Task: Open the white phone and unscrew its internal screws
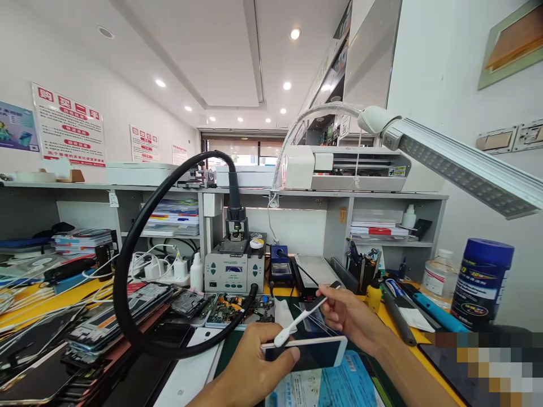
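Observation:
My left hand [263,362] is closed around one end of a white-edged phone [318,355], its thumb on the dark face. The phone is held nearly edge-on above the bench. My right hand [350,314] pinches a slim white brush-like stick [311,310] by its darker upper end. The stick slants down to the left, and its wider white tip rests at or just over the phone's upper edge near my left fingers; contact is not clear. Beneath the phone lies a blue and white printed packet [335,387] on a dark green mat.
A hot-air station [235,271] stands behind, its thick black hose [123,271] looping over the left side. Stacked phone parts [127,316] crowd the left. A dark blue canister [481,282], a clear bottle [439,277] and several tools line the right. A lamp [466,158] hangs overhead.

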A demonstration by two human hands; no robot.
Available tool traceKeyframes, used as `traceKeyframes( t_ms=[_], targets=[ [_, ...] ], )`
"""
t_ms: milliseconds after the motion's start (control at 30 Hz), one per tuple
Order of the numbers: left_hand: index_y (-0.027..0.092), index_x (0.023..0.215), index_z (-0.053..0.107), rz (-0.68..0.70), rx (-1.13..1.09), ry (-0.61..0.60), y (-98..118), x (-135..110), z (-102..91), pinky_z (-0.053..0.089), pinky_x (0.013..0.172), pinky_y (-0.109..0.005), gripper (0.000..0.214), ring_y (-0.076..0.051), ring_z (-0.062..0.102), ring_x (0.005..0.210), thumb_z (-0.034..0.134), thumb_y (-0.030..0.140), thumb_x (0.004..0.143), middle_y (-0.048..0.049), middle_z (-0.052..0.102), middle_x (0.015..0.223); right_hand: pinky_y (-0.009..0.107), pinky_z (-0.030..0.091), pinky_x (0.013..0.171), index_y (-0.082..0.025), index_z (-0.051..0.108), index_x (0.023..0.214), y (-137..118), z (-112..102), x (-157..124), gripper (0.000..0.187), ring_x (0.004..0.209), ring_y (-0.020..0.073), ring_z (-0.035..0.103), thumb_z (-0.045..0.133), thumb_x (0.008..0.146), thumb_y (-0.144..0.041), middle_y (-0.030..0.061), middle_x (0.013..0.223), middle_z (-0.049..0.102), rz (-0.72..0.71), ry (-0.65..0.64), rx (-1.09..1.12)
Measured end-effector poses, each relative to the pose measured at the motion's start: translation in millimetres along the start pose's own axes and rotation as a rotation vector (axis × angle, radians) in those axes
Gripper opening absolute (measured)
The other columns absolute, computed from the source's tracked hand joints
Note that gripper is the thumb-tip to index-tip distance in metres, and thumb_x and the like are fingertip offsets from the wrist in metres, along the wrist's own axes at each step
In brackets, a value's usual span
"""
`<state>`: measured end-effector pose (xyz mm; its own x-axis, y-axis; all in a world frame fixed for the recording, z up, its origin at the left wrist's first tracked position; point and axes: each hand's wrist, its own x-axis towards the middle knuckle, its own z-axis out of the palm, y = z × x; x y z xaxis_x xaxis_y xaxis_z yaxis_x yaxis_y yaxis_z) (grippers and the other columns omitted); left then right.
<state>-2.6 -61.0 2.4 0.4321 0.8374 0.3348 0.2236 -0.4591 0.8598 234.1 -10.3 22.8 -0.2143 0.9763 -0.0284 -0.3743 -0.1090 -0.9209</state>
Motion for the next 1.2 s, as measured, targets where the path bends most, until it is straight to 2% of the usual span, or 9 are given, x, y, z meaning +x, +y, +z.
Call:
traceKeyframes(
  t_ms=[100,267,467,633,700,833,967,1200],
  targets=[
    [0.017,0.073,0.061,-0.004,0.003,0.024,-4,-1,0.2,0.033,0.063,-0.028,0.035,-0.017,0.044,0.068,0.062,0.050,0.085,0.0005,0.048,0.069,0.018,0.025,0.039,-0.013,0.072,0.078,1,4,-1,0.036,0.042,0.0054,0.038,0.092,0.073,-0.042,-0.0034,0.055,0.057,0.027,-0.018,-0.036],
    [0.015,0.077,0.064,0.000,0.028,0.033,-9,-2,0.6,0.034,0.064,-0.029,0.036,-0.017,0.044,0.067,0.062,0.050,0.086,0.0001,0.049,0.070,0.018,0.023,0.039,-0.012,0.073,0.077,6,6,1,0.032,0.042,0.0051,0.037,0.093,0.068,-0.036,-0.0042,0.054,0.055,0.056,-0.009,-0.052],
    [0.019,0.063,0.048,0.073,0.004,0.000,-3,1,-0.3,0.029,0.060,-0.027,0.036,-0.014,0.037,0.063,0.059,0.043,0.088,0.0033,0.039,0.064,0.017,0.027,0.038,-0.014,0.068,0.066,6,-3,6,0.024,0.041,0.0052,0.033,0.078,0.078,-0.031,-0.0055,0.051,0.049,0.036,0.068,0.007],
    [0.016,0.072,0.063,0.089,-0.012,0.010,-1,0,-0.3,0.035,0.065,-0.026,0.028,-0.015,0.045,0.067,0.061,0.038,0.089,0.0006,0.050,0.068,0.018,0.028,0.037,-0.015,0.063,0.059,4,-7,9,0.023,0.040,0.0052,0.032,0.075,0.076,-0.025,-0.0054,0.049,0.047,-0.003,0.117,0.045],
    [0.015,0.072,0.064,0.087,-0.020,0.003,-1,-1,-0.1,0.035,0.065,-0.026,0.028,-0.016,0.046,0.067,0.061,0.039,0.089,0.0003,0.051,0.068,0.018,0.029,0.037,-0.015,0.062,0.058,4,-7,9,0.025,0.039,0.0052,0.030,0.077,0.076,-0.025,-0.0066,0.047,0.044,-0.007,0.116,0.049],
    [0.017,0.068,0.058,0.077,-0.023,0.005,-1,1,0.0,0.032,0.063,-0.026,0.032,-0.015,0.042,0.066,0.061,0.042,0.088,0.0013,0.047,0.066,0.017,0.028,0.036,-0.015,0.067,0.064,4,-5,8,0.024,0.039,0.0050,0.028,0.082,0.075,-0.029,-0.0082,0.045,0.042,-0.003,0.098,0.043],
    [0.019,0.064,0.050,0.040,-0.022,-0.008,-2,2,-0.4,0.029,0.061,-0.027,0.034,-0.015,0.039,0.064,0.061,0.042,0.087,0.0026,0.042,0.065,0.017,0.030,0.038,-0.015,0.066,0.064,3,-2,4,0.033,0.040,0.0043,0.030,0.089,0.075,-0.037,-0.0075,0.046,0.046,0.001,0.036,0.012],
    [0.015,0.074,0.064,0.005,-0.014,-0.004,-5,0,0.4,0.031,0.062,-0.028,0.034,-0.017,0.043,0.065,0.061,0.047,0.085,-0.0001,0.050,0.067,0.016,0.027,0.038,-0.014,0.073,0.082,4,2,-1,0.040,0.040,0.0048,0.035,0.092,0.073,-0.048,-0.0057,0.050,0.055,0.041,-0.067,-0.061]
  ],
)
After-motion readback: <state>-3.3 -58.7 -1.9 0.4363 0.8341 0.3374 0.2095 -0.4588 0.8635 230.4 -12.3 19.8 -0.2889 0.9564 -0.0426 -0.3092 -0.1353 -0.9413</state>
